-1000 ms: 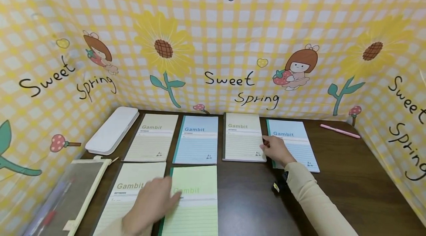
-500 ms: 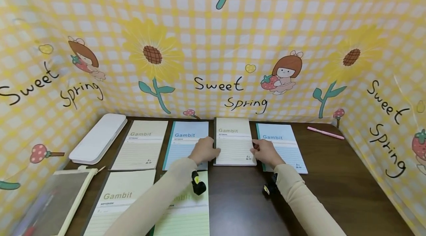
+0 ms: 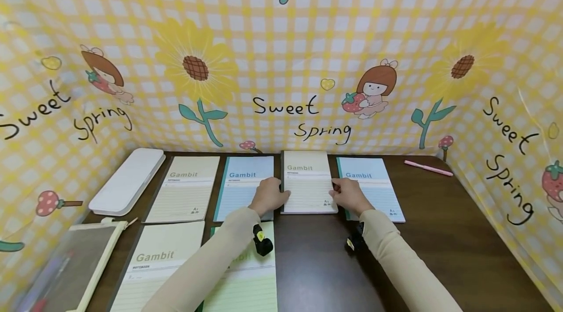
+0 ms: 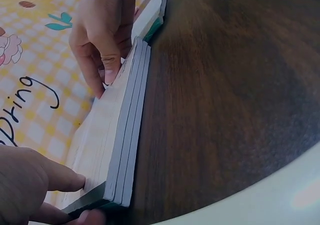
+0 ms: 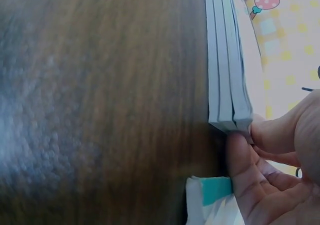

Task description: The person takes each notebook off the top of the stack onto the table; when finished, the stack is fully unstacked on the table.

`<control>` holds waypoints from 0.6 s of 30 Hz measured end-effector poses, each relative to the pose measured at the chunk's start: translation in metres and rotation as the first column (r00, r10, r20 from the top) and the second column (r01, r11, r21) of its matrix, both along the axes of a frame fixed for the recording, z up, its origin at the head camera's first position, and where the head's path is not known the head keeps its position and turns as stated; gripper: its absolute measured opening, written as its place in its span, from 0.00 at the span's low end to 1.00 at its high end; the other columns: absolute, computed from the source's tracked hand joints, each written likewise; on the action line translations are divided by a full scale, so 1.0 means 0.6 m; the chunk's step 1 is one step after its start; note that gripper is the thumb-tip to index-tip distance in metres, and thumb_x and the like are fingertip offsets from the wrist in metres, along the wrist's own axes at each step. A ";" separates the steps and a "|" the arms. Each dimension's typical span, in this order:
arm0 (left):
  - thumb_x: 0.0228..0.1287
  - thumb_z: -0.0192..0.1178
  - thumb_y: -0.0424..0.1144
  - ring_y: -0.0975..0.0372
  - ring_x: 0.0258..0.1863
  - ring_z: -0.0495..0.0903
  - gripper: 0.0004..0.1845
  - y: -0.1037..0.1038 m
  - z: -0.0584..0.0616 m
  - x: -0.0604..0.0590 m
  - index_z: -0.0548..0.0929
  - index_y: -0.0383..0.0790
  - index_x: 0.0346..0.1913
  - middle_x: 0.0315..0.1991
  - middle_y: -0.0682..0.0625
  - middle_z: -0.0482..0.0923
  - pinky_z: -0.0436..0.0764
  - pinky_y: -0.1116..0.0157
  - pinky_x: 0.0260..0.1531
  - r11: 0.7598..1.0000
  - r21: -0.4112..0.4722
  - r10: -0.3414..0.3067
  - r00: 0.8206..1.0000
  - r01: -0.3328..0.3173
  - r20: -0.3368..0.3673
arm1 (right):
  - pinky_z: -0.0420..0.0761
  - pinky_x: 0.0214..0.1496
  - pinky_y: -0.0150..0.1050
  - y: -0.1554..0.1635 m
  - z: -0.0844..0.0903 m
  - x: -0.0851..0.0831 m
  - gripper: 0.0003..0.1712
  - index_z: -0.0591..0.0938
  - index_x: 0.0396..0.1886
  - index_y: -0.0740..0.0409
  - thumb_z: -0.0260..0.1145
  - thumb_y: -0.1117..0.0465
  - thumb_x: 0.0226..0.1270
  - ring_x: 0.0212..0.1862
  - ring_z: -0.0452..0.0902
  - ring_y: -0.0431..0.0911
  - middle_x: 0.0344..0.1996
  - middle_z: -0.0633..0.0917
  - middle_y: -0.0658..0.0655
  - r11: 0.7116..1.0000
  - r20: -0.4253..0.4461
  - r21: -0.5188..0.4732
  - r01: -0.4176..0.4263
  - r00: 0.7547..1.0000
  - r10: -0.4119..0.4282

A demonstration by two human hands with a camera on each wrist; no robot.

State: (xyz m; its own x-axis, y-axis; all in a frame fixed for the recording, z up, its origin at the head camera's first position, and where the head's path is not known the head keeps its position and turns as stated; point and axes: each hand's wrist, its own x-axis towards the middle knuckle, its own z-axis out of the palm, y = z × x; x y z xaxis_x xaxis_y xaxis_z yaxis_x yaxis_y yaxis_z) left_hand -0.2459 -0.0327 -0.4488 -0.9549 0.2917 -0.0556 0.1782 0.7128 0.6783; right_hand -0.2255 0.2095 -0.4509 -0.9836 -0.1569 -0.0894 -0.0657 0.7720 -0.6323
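With left hand (image 3: 267, 197), gripping spine edge of cream-topped Gambit notebook stack (image 3: 308, 187); with right hand (image 3: 351, 195), pinching opposite edge. Seen lying on wooden table (image 3: 314, 263). Judged moderately heavy, flexible, liable to slide between layers; best held by both long edges, through full thickness. Flanked, left and right of stack, by blue Gambit notebooks (image 3: 247, 167).

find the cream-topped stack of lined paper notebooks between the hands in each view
Head: cream-topped paper notebook stack just below and right of centre.
Left wrist: stack slants down the left half.
Right wrist: stack at upper right.
Shared landmark: the person's bare right hand at its edge.
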 end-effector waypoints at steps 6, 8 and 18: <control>0.66 0.60 0.40 0.64 0.08 0.57 0.16 -0.003 0.001 0.000 0.78 0.36 0.21 0.09 0.52 0.63 0.70 0.63 0.25 1.000 -0.005 0.010 1.000 -0.010 0.010 | 0.63 0.26 0.37 -0.007 0.006 -0.002 0.09 0.80 0.42 0.67 0.57 0.66 0.70 0.17 0.56 0.42 0.17 0.71 0.53 1.000 -0.019 -0.022 -0.009 1.000 0.008; 0.66 0.60 0.40 0.63 0.08 0.57 0.15 -0.004 0.001 0.002 0.80 0.34 0.24 0.09 0.51 0.64 0.71 0.62 0.25 1.000 -0.006 0.015 1.000 -0.015 0.019 | 0.61 0.24 0.36 -0.012 0.005 0.000 0.10 0.77 0.28 0.63 0.60 0.63 0.69 0.16 0.54 0.42 0.13 0.66 0.51 0.999 -0.029 -0.049 0.008 1.000 -0.009; 0.66 0.60 0.40 0.64 0.08 0.58 0.16 0.000 0.005 0.007 0.82 0.31 0.26 0.45 0.30 0.81 0.76 0.58 0.38 1.000 -0.002 0.010 1.000 -0.010 0.021 | 0.58 0.17 0.35 -0.029 -0.007 -0.005 0.30 0.62 0.11 0.52 0.72 0.52 0.59 0.12 0.50 0.40 0.08 0.58 0.48 0.979 -0.040 -0.013 0.205 0.978 -0.206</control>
